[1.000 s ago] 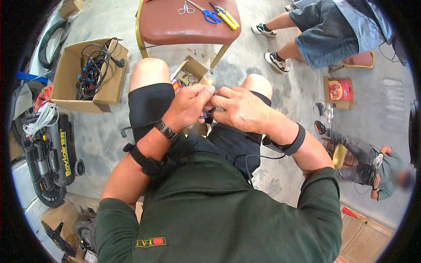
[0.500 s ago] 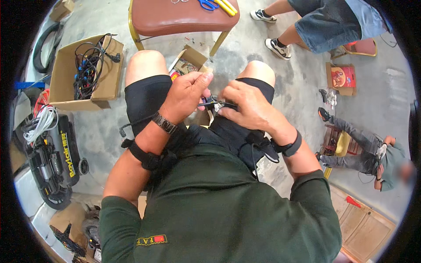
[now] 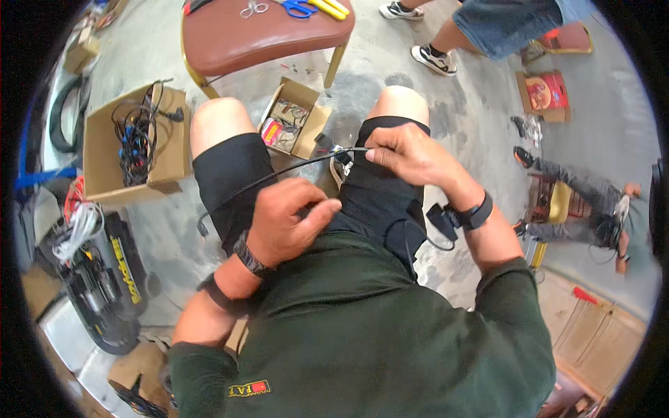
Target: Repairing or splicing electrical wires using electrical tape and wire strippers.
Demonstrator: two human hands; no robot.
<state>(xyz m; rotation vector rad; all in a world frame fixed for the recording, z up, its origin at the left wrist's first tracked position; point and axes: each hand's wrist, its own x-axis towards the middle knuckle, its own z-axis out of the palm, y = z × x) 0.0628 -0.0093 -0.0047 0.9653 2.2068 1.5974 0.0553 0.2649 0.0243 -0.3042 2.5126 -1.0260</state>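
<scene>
Between the thumb and fingers of my right hand (image 3: 404, 155) a thin black cable (image 3: 303, 164) is pinched. It runs left across my lap and over my left thigh. Just beside the right fingertips, some thin coloured wire ends and a small shiny piece (image 3: 339, 150) show along the cable, too small to make out. My left hand (image 3: 289, 217) is below the cable, near my belly, and apart from it. Its fingers are curled in with the thumb stretched along them, so whatever they may hold is hidden.
Ahead stands a brown chair (image 3: 268, 42) carrying blue-handled scissors (image 3: 298, 8) and a yellow-handled tool (image 3: 329, 8). A small carton (image 3: 306, 143) of small parts sits beyond my knees. Left are a carton (image 3: 97, 150) of tangled cables and a black machine (image 3: 104, 292). Two people are at the right.
My left hand has let go of the cable and drawn back toward my belly. My right hand has moved slightly right, still pinching the cable. My view has shifted, uncovering the small carton.
</scene>
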